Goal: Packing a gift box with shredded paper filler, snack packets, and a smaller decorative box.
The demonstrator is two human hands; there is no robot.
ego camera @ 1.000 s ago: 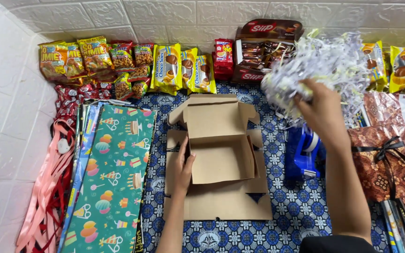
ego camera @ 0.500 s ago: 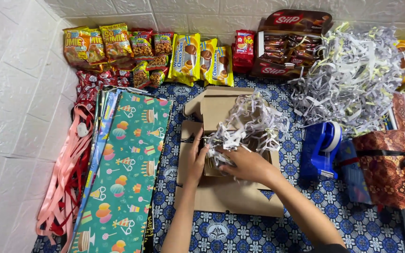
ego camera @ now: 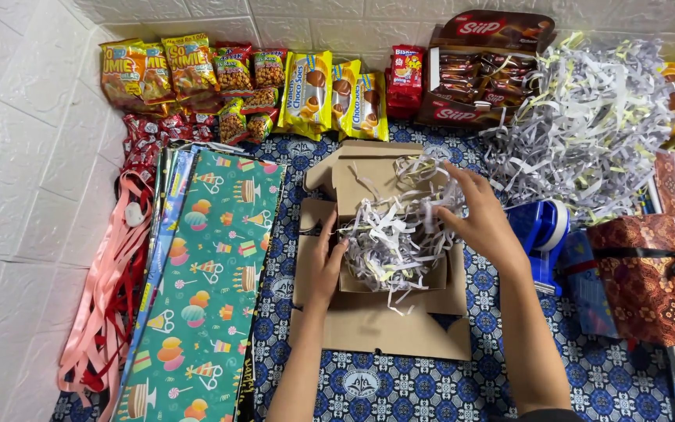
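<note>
In the head view, an open cardboard box (ego camera: 384, 258) lies in the middle of the frame on a blue patterned cloth (ego camera: 369, 387), with its flaps spread outward. A loose wad of shredded paper (ego camera: 396, 227), grey-white with a few yellowish strips, sits inside the box and spills a little over the lower wall.

The left hand (ego camera: 323, 270) lies at the left wall of the box, with the fingers touching the edge of the shred. It is open and grips nothing, as far as I can see. The right hand (ego camera: 482, 219) rests on the right side of the wad, fingers spread and bent into the strips; whether it pinches some strips or only presses them I cannot tell, because the paper hides the fingertips.

The shred looks very light, soft and springy. I judge it will not hold a shape and will drop strips if it is taken from one point, so it is better to gather it from both sides with open fingers. The box seems stiff but light; it may slide on the cloth.

A bigger heap of shredded paper (ego camera: 587, 125) lies at the upper right. A blue tape dispenser (ego camera: 544, 234) stands just beside the right hand. Sheets of gift wrap (ego camera: 205, 289) lie at the left, and snack packets (ego camera: 236, 78) along the top.
</note>
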